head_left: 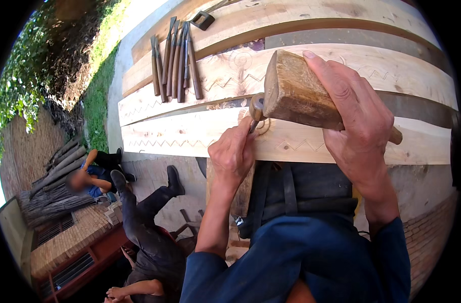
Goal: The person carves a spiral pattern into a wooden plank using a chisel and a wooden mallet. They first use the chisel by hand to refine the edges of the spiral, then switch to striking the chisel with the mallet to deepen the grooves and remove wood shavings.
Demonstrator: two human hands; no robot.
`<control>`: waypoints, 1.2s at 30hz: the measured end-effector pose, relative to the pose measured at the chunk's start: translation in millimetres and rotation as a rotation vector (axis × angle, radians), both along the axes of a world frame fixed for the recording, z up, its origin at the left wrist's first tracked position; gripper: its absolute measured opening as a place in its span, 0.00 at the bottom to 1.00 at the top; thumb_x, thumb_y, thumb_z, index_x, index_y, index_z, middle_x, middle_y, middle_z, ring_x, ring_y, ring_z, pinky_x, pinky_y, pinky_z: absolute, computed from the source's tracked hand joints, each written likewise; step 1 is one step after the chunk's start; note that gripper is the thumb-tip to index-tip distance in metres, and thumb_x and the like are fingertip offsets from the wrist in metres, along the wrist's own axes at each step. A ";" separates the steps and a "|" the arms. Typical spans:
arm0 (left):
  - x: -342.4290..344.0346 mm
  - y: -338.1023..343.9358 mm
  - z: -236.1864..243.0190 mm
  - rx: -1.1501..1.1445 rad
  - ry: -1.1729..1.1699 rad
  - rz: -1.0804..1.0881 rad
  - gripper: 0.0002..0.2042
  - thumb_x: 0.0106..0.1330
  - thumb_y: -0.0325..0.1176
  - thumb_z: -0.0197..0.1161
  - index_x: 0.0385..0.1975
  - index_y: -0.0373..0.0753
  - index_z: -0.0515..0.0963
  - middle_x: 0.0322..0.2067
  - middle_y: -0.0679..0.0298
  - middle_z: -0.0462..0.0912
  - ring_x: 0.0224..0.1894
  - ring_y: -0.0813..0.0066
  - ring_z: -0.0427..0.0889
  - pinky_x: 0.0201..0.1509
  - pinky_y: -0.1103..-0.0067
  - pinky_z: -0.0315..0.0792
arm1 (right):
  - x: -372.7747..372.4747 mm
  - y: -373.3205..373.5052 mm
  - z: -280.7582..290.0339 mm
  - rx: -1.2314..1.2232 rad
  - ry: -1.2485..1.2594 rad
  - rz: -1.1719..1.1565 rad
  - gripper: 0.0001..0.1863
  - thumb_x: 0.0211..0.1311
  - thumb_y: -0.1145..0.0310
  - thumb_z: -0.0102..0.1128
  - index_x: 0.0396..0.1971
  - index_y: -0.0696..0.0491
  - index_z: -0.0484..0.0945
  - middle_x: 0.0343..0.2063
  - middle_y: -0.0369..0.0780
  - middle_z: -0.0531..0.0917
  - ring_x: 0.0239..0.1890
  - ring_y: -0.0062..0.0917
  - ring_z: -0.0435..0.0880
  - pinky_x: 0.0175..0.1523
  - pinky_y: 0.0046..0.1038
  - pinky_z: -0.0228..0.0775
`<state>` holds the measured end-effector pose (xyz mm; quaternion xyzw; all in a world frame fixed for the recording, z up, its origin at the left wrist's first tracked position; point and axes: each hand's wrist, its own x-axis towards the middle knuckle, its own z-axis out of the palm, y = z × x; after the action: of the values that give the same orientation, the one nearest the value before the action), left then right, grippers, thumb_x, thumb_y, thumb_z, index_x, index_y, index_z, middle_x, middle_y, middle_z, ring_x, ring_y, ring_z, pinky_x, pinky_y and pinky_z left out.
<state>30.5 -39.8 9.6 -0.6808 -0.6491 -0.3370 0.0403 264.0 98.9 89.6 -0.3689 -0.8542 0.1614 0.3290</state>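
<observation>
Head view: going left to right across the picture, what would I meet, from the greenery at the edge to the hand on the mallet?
Leafy foliage → grass strip → row of wooden-handled chisels → left hand → wooden mallet head → right hand

Can't see the lower end of the chisel [256, 107], it's behind the left hand [232, 152]. The mallet [298, 91] has most of its handle buried in the right hand [359, 113]. Off left, a person [95, 183] is face-blurred; a nearer co-worker [152, 237] loses their head to the edge.
</observation>
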 end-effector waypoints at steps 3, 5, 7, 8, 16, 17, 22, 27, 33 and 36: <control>-0.4 -18.1 -0.2 -0.093 0.000 0.052 0.08 0.67 0.19 0.77 0.41 0.31 0.83 0.35 0.53 0.91 0.35 0.55 0.93 0.39 0.70 0.85 | 7.0 -2.4 -11.5 -0.008 0.121 -0.029 0.45 0.49 0.91 0.77 0.72 0.50 0.81 0.62 0.46 0.89 0.62 0.43 0.90 0.67 0.38 0.84; 2.2 -31.2 -12.3 0.025 -0.100 0.092 0.06 0.71 0.20 0.74 0.41 0.30 0.83 0.36 0.52 0.92 0.36 0.57 0.93 0.42 0.71 0.86 | 12.9 -6.9 -18.6 -0.038 0.147 -0.044 0.46 0.50 0.90 0.79 0.73 0.50 0.80 0.64 0.46 0.88 0.64 0.43 0.90 0.68 0.38 0.84; 4.9 -37.5 -17.6 0.137 -0.305 0.121 0.03 0.80 0.22 0.67 0.45 0.28 0.81 0.38 0.52 0.93 0.38 0.64 0.93 0.48 0.72 0.86 | 20.1 -9.4 -25.5 -0.077 0.126 -0.053 0.46 0.51 0.89 0.80 0.73 0.50 0.79 0.65 0.46 0.88 0.66 0.42 0.89 0.70 0.37 0.83; 6.3 -38.9 -16.5 0.106 -0.355 0.163 0.03 0.81 0.22 0.65 0.46 0.28 0.81 0.38 0.53 0.93 0.39 0.65 0.92 0.49 0.73 0.85 | 22.7 -10.9 -28.1 -0.100 0.103 -0.057 0.46 0.52 0.88 0.81 0.74 0.50 0.79 0.66 0.46 0.87 0.66 0.41 0.88 0.70 0.37 0.82; 10.5 -34.4 -13.1 -0.040 -0.496 0.264 0.04 0.83 0.24 0.64 0.47 0.29 0.81 0.38 0.58 0.94 0.37 0.78 0.89 0.47 0.82 0.80 | 12.5 -12.2 -32.5 -0.120 0.115 -0.115 0.46 0.46 0.91 0.75 0.70 0.44 0.84 0.54 0.43 0.91 0.54 0.40 0.93 0.58 0.37 0.87; 10.8 -33.3 -10.4 -0.047 -0.464 0.267 0.03 0.83 0.24 0.65 0.46 0.30 0.81 0.37 0.59 0.94 0.36 0.79 0.88 0.46 0.82 0.80 | 12.0 -12.2 -33.3 -0.116 0.109 -0.116 0.46 0.46 0.91 0.75 0.70 0.44 0.84 0.54 0.42 0.92 0.54 0.40 0.93 0.58 0.37 0.87; 10.6 -30.1 -10.7 -0.060 -0.398 0.267 0.03 0.81 0.25 0.68 0.44 0.32 0.82 0.36 0.63 0.94 0.33 0.81 0.88 0.43 0.83 0.80 | 9.5 -12.1 -34.5 -0.113 0.110 -0.112 0.46 0.46 0.91 0.75 0.70 0.44 0.83 0.53 0.42 0.92 0.53 0.39 0.93 0.57 0.37 0.87; 10.0 -24.7 -12.7 -0.009 -0.398 0.260 0.04 0.73 0.21 0.73 0.41 0.34 0.85 0.33 0.61 0.93 0.28 0.70 0.91 0.35 0.77 0.81 | 8.3 -10.1 -34.2 -0.105 0.102 -0.103 0.46 0.46 0.90 0.75 0.70 0.44 0.83 0.54 0.42 0.92 0.54 0.40 0.93 0.57 0.36 0.87; 10.6 -25.3 -9.6 -0.048 -0.380 0.267 0.04 0.73 0.22 0.74 0.41 0.35 0.85 0.33 0.61 0.93 0.29 0.69 0.91 0.35 0.76 0.81 | 8.2 -9.7 -36.3 -0.111 0.097 -0.095 0.46 0.46 0.90 0.75 0.69 0.44 0.84 0.53 0.42 0.92 0.54 0.40 0.93 0.57 0.36 0.87; 11.2 -23.0 -11.9 -0.043 -0.392 0.258 0.04 0.73 0.22 0.74 0.41 0.35 0.85 0.33 0.61 0.93 0.29 0.68 0.92 0.35 0.76 0.81 | 8.6 -10.1 -37.0 -0.123 0.094 -0.101 0.46 0.45 0.89 0.75 0.69 0.44 0.84 0.53 0.41 0.92 0.53 0.40 0.93 0.56 0.36 0.87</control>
<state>41.8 -62.8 -2.3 -0.5145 -0.7332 -0.4409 -0.0583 272.6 88.8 52.7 -0.4232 -0.8064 0.2139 0.3533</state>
